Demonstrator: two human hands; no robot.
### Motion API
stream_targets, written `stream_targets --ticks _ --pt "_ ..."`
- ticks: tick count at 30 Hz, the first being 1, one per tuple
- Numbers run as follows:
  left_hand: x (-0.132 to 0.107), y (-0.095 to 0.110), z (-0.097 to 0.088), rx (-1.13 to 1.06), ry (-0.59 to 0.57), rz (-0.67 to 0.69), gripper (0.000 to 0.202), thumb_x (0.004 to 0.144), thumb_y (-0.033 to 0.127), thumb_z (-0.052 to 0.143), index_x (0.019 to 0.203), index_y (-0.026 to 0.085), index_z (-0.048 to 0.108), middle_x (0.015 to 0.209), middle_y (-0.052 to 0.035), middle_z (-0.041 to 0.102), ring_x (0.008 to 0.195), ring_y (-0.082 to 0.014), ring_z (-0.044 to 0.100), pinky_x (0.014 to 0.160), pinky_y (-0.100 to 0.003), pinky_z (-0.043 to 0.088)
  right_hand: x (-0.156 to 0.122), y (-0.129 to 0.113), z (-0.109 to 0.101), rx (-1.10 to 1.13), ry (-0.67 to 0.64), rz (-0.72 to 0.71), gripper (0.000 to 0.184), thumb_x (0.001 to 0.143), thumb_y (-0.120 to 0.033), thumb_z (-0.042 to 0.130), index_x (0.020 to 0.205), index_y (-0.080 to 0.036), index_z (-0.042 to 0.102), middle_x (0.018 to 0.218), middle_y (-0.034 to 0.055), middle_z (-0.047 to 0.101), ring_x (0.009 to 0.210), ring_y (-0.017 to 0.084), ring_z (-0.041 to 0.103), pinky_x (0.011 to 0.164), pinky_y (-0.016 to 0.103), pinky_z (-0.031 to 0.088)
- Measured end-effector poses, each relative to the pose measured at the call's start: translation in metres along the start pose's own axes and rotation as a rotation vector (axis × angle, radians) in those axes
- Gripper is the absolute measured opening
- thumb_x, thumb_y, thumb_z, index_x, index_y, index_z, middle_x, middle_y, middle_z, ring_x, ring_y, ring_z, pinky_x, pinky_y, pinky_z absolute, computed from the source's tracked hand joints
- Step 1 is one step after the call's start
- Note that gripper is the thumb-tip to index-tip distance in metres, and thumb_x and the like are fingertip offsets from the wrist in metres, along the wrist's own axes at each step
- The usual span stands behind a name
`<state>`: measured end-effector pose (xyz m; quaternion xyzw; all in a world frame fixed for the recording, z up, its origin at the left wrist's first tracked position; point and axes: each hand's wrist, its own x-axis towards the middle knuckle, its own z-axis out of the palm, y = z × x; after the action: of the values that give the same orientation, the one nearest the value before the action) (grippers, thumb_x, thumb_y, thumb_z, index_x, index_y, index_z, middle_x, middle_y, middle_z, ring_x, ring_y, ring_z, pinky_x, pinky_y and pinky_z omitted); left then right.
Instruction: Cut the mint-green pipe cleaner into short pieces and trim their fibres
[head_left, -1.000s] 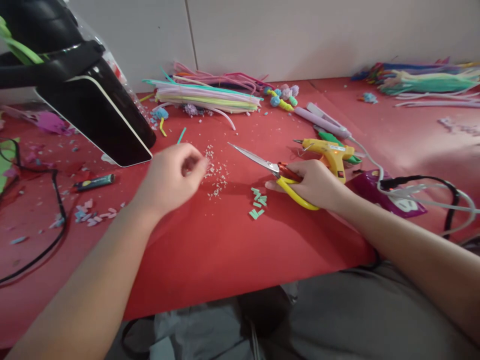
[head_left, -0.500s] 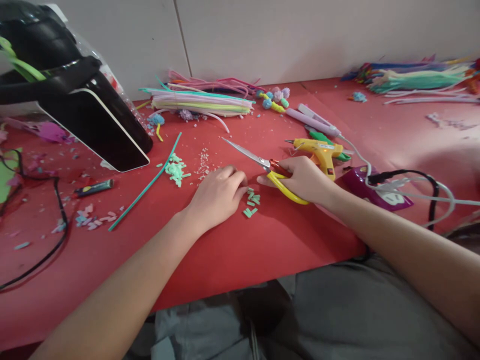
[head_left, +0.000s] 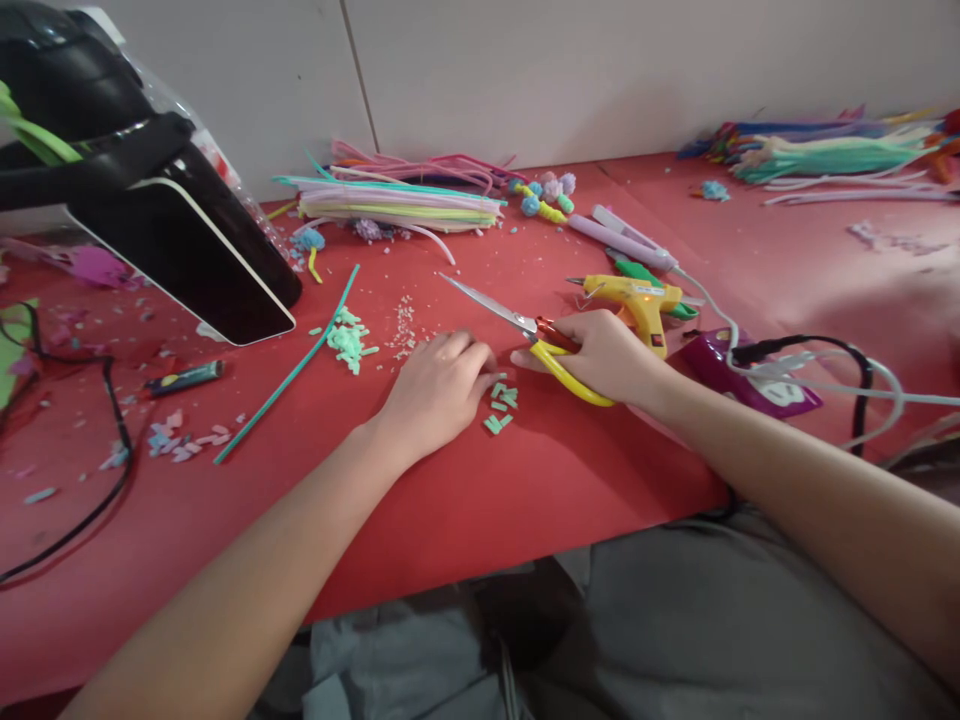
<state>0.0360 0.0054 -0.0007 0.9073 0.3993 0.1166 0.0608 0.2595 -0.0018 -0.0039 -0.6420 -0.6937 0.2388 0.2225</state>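
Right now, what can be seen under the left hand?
Red table covering shows around the left hand, with cut green pieces beside its fingertips. Anything directly beneath the hand is covered and cannot be seen.

Glue gun: yellow, lying flat
Flat iron: lilac, just behind glue gun
Power strip: purple, right of glue gun
Black bottle: well left of glue gun

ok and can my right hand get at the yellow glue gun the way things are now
Probably not as things stand: your right hand is taken up by the scissors. The yellow glue gun lies just beyond that hand, with nothing apparent between them, so the way looks otherwise free.
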Motion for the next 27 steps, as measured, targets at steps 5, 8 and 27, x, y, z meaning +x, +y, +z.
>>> stream_targets --ticks 5,8,27 --pt "0.001 -0.001 -0.001 -0.03 0.024 -0.024 0.016 0.101 0.023 0.052 0.097 0.014 0.065 0.101 -0.0103 0.067 0.099 -0.0274 0.063 0.088 -0.04 0.049 -0.001 -0.001 -0.001 -0.009 0.005 -0.001 0.067 0.072 -0.076 0.07 0.059 -0.021 0.034 0.059 -0.0052 0.026 0.058 0.01 0.024 0.053 0.03 0.02" --pt "-0.001 -0.007 -0.006 -0.109 0.077 -0.101 0.014 0.101 0.022 0.051 0.091 0.016 0.059 0.1 -0.0098 0.066 0.096 -0.0245 0.062 0.085 -0.038 0.048 -0.002 -0.002 -0.001 -0.009 -0.001 0.019 0.066 0.071 -0.077 0.07 0.059 -0.022 0.035 0.058 -0.005 0.028 0.058 0.01 0.025 0.053 0.031 0.02" --pt "-0.016 -0.046 -0.037 -0.474 0.247 -0.334 0.013 0.095 0.024 0.054 0.083 0.019 0.055 0.079 -0.0009 0.062 0.07 -0.0135 0.052 0.069 -0.029 0.046 -0.008 -0.001 -0.003 -0.123 -0.063 -0.058 0.071 0.067 -0.08 0.069 0.059 -0.023 0.028 0.056 -0.0045 0.027 0.057 0.011 0.024 0.053 0.032 0.022"
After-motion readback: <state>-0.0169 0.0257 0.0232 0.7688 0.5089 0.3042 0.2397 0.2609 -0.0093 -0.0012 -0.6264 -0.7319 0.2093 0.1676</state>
